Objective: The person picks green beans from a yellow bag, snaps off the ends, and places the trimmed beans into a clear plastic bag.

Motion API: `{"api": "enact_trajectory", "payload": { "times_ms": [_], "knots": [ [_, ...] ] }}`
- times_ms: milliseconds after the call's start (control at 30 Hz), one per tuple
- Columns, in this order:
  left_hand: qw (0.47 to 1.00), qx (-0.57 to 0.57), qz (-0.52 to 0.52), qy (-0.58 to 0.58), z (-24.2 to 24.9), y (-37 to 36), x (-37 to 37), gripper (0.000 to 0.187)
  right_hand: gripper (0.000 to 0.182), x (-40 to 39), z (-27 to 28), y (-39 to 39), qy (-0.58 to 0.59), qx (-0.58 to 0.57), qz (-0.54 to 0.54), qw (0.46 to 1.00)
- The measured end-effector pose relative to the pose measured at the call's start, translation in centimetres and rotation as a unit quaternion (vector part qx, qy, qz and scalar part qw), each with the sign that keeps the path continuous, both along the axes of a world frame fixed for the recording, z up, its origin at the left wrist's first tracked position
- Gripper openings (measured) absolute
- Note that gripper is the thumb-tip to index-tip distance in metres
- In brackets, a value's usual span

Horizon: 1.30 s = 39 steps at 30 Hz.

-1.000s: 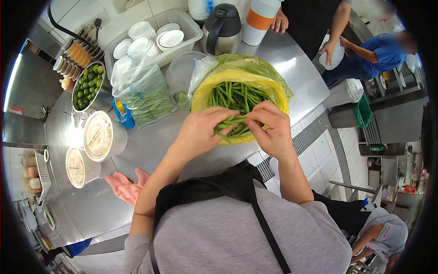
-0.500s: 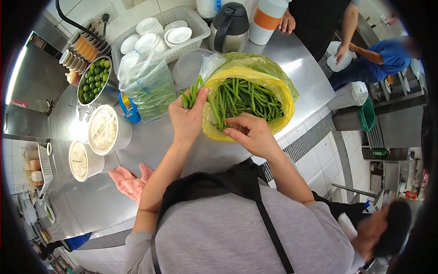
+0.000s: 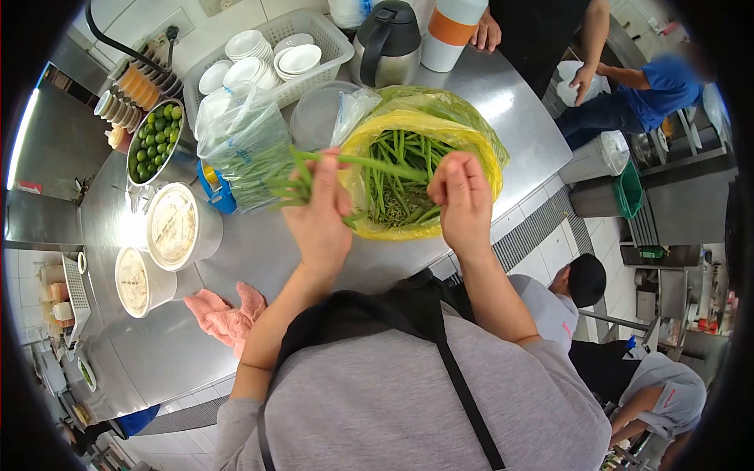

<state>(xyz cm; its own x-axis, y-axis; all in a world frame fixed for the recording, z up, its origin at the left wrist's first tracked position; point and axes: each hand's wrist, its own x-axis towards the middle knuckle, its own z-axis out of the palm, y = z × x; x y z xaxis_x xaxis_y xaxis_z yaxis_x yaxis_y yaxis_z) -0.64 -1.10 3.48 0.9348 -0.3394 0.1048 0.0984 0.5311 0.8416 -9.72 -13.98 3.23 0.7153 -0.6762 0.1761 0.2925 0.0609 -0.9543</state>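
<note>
My left hand (image 3: 320, 216) is closed around a small bunch of green beans (image 3: 292, 188), somewhat smeared by motion. One long green bean (image 3: 381, 165) stretches from it across to my right hand (image 3: 465, 206), whose fingertips pinch close to its far end. Both hands are over the near rim of a yellow plastic bag (image 3: 491, 153), which stands open on the steel counter. Inside the bag lie many loose green beans (image 3: 385, 184), with small bits like stem ends (image 3: 404, 202) near the front.
Left of the bag sit a clear bag of greens (image 3: 247, 153), a bowl of limes (image 3: 157, 141), two lidded tubs (image 3: 174, 228) and a pink cloth (image 3: 228, 314). Behind are a basket of white dishes (image 3: 263, 63) and a thermal jug (image 3: 385, 47). Several people stand to the right.
My right hand has risen from the bag's front and moved right, now pinching near the bean's end. My left hand's bunch has tilted left. At lower right, people have shifted position.
</note>
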Motion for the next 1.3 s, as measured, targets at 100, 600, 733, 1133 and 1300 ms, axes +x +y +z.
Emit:
{"api": "enact_trajectory", "payload": {
  "times_ms": [100, 600, 733, 1133, 1300],
  "knots": [
    [0.997, -0.037, 0.065, 0.028, 0.2, 1.7, 2.5, 0.019, 0.015, -1.3, -0.4, -2.6, 0.076, -0.092, -0.042, 0.992],
    [0.940, 0.301, -0.139, -0.085, 0.1, 1.6, 1.3, 0.017, 0.012, -2.8, -1.1, -1.7, 0.320, -0.613, 0.014, 0.722],
    [0.853, 0.289, -0.146, -0.409, -0.4, -0.3, 0.9, 0.036, 0.010, -2.9, 2.6, -1.5, 0.253, -0.634, -0.027, 0.730],
    [0.918, 0.352, -0.170, -0.064, -0.7, 0.0, 2.2, 0.016, 0.009, -1.8, 2.1, -1.3, 0.104, -0.070, 0.188, 0.974],
    [0.984, 0.057, -0.100, 0.135, -1.2, 0.1, 3.2, 0.019, 0.018, 0.0, -0.7, -1.2, 0.179, -0.307, 0.078, 0.932]
  ]
}}
